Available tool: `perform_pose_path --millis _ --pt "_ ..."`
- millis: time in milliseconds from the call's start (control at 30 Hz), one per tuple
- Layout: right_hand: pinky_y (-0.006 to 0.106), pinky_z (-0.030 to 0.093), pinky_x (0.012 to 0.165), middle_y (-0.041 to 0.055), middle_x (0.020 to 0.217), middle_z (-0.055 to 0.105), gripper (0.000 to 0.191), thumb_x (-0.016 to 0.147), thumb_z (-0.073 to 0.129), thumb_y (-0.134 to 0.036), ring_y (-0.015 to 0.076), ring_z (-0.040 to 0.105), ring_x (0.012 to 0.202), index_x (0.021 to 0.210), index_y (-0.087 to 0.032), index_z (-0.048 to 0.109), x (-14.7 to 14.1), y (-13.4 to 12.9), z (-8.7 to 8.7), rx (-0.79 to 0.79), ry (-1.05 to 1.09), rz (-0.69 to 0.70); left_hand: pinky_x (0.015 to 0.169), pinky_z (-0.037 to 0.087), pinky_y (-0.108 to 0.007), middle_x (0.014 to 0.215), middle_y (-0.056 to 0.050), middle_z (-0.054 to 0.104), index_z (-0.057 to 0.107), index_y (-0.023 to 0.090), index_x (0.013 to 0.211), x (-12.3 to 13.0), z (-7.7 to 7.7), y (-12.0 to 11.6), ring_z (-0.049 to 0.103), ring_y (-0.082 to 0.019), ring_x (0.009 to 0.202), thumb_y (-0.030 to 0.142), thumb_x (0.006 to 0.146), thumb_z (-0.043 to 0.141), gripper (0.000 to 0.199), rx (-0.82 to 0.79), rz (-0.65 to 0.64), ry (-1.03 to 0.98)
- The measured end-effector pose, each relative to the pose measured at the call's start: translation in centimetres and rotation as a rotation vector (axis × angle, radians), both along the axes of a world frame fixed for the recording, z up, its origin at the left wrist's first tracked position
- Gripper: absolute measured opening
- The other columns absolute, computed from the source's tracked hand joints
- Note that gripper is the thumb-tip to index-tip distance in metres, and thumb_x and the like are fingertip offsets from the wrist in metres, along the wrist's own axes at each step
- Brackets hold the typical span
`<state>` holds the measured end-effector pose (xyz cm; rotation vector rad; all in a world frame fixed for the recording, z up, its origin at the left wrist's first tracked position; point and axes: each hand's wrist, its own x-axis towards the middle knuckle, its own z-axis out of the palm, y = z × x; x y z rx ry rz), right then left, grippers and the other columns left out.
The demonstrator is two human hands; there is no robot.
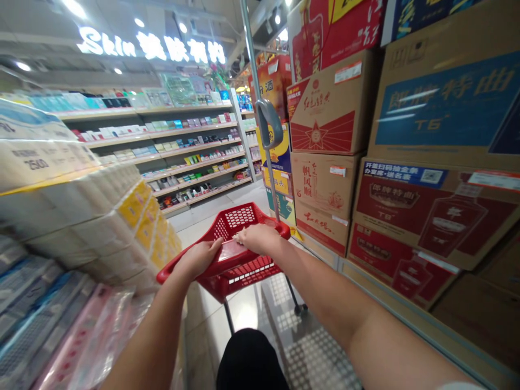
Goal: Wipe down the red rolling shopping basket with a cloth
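A red plastic shopping cart (244, 216) stands in the aisle in front of me, with a tall metal pole rising from its right side and a grey loop handle (268, 123) on the pole. My left hand (200, 259) is closed over the left part of the cart's red handle, thumb lying along its top. On the right part of the handle rests my right hand (255, 238), its fingers bent round the bar and partly hidden by the back of the hand. Through its mesh sides, the part of the basket that shows holds nothing I can make out.
Stacked cartons (325, 124) line the right side close to the cart. Wrapped paper packs (93, 216) are piled at the left, above flat plastic-wrapped packages (81, 325). Shelves (162, 135) of small boxes and bottles stand ahead. My dark-clothed knee (252, 360) shows below.
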<state>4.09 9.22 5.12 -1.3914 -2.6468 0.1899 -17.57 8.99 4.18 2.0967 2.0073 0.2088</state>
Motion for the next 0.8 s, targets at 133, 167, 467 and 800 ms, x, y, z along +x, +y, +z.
perform_pose_path --millis 133,167,467,800 --pt "0.036 0.051 0.081 0.0091 0.114 0.068 0.035 0.096 0.04 -0.034 0.0232 0.067 0.097 0.124 -0.027 0.06 -0.5 1.7 0.9 -0.051 -0.069 0.073 0.082 0.047 -0.034 0.095 -0.013 0.073 0.073 0.017 0.092 0.0 0.1 0.0 0.068 -0.029 0.088 0.068 0.086 0.02 0.074 -0.006 -0.002 -0.023" --pt "0.038 0.051 0.081 0.0093 0.115 0.068 0.036 0.096 0.038 -0.033 0.0242 0.067 0.099 0.124 -0.026 0.06 -0.5 1.7 0.8 -0.04 -0.069 0.076 0.082 0.047 -0.034 0.095 -0.014 0.073 0.073 0.017 0.092 0.0 0.1 0.0 0.067 -0.029 0.088 0.068 0.086 0.02 0.074 -0.006 -0.003 -0.024" --pt "0.041 0.05 0.082 0.0062 0.112 0.069 0.047 0.099 0.02 -0.045 0.0253 0.066 0.099 0.127 -0.029 0.055 0.5 -1.3 -1.6 0.191 0.135 -0.094 0.081 0.046 -0.035 0.098 -0.016 0.073 0.073 0.017 0.091 0.2 0.0 0.8 0.067 -0.031 0.093 0.064 0.087 0.018 0.073 0.013 0.015 0.056" --pt "0.046 0.051 0.077 0.0139 0.117 0.066 0.043 0.098 0.027 -0.032 0.0307 0.065 0.099 0.134 -0.028 0.052 -1.5 2.9 -0.2 0.037 -0.13 0.016 0.081 0.045 -0.035 0.097 -0.014 0.072 0.073 0.019 0.089 -0.4 0.0 1.2 0.066 -0.029 0.091 0.067 0.087 0.017 0.073 0.027 0.019 0.043"
